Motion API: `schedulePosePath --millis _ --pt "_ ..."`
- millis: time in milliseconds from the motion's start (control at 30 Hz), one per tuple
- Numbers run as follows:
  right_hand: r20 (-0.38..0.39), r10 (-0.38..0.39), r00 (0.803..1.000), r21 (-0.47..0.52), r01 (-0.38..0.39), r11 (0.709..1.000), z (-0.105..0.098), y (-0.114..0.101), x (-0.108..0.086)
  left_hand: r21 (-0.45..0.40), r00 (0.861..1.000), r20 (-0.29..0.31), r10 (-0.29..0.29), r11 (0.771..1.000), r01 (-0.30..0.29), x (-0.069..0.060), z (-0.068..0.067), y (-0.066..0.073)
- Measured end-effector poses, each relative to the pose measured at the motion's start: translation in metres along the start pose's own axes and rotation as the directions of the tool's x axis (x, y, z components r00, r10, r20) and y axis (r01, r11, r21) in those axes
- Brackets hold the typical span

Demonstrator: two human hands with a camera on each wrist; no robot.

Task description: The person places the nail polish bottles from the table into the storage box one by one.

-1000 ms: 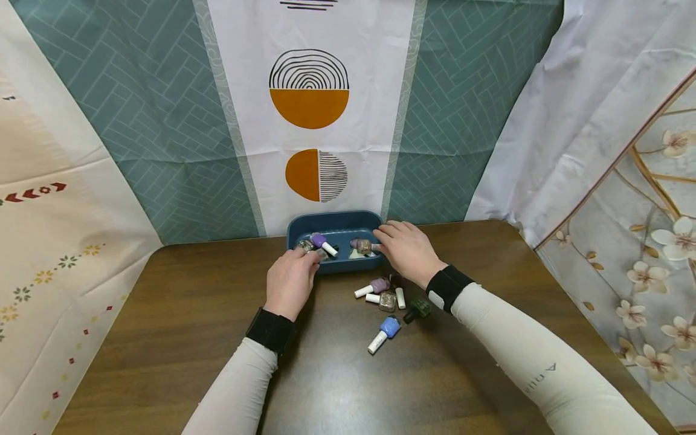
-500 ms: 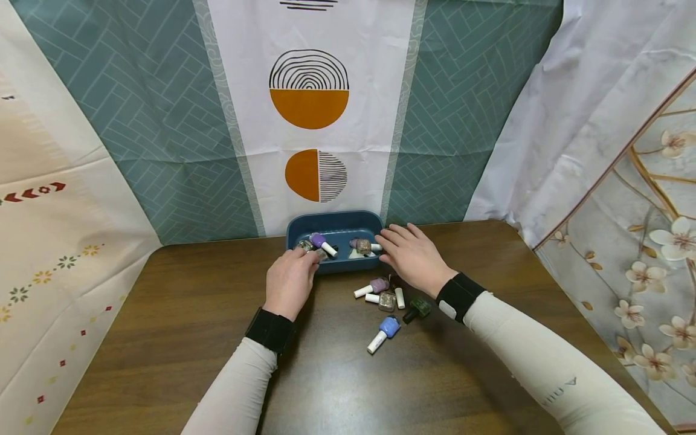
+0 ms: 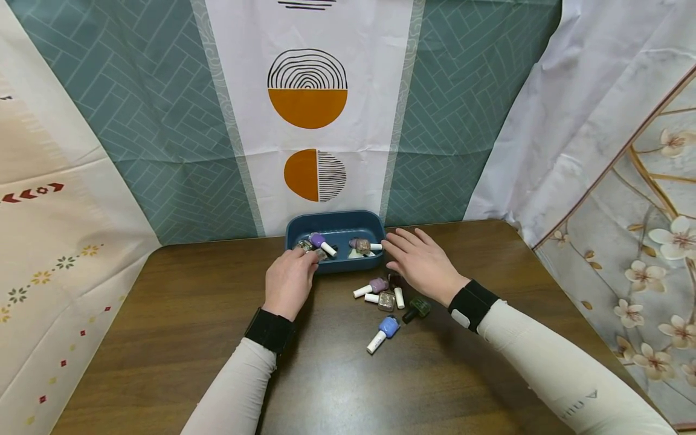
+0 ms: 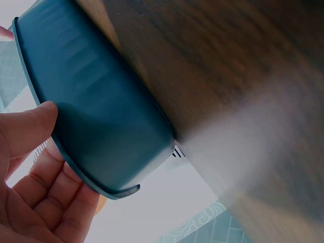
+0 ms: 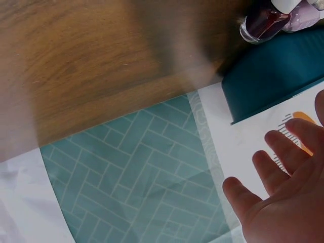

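My left hand grips the near left rim of a dark blue plastic tray. In the left wrist view the thumb presses the outside of the tray wall, with the fingers bent over the rim. Spread and holding nothing, my right hand hovers by the tray's right end. Inside the tray lie several nail polish bottles, among them a purple one at the left and a glittery one with a white cap at the right. Fingers partly hide the left group.
In front of the tray, several nail polish bottles lie on the wooden table: mauve, glittery, dark red, dark green with black cap and blue. A patterned cloth hangs behind the table.
My right hand has drawn back to the right from the tray's right end, its fingers spreading. The left hand, the tray and the bottles stay where they were.
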State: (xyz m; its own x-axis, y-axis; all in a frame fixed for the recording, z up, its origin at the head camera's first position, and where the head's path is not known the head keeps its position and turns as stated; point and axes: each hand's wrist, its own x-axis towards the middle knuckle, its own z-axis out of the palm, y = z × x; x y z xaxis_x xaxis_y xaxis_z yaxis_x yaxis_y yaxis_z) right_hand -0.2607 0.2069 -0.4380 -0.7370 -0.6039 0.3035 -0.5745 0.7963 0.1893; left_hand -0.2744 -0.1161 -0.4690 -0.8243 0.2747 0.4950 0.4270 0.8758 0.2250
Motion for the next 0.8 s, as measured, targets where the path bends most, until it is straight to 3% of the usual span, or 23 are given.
schedulePosePath --millis 300,800 --pt "-0.024 -0.006 1.000 0.028 0.007 1.000 -0.002 0.000 -0.013 0.001 1.000 0.006 0.003 1.000 -0.003 0.000 0.001 0.000" --pt "0.009 0.013 1.000 0.037 -0.014 0.999 -0.004 0.003 -0.034 0.011 1.000 -0.008 0.009 1.000 -0.009 0.000 0.002 -0.001"
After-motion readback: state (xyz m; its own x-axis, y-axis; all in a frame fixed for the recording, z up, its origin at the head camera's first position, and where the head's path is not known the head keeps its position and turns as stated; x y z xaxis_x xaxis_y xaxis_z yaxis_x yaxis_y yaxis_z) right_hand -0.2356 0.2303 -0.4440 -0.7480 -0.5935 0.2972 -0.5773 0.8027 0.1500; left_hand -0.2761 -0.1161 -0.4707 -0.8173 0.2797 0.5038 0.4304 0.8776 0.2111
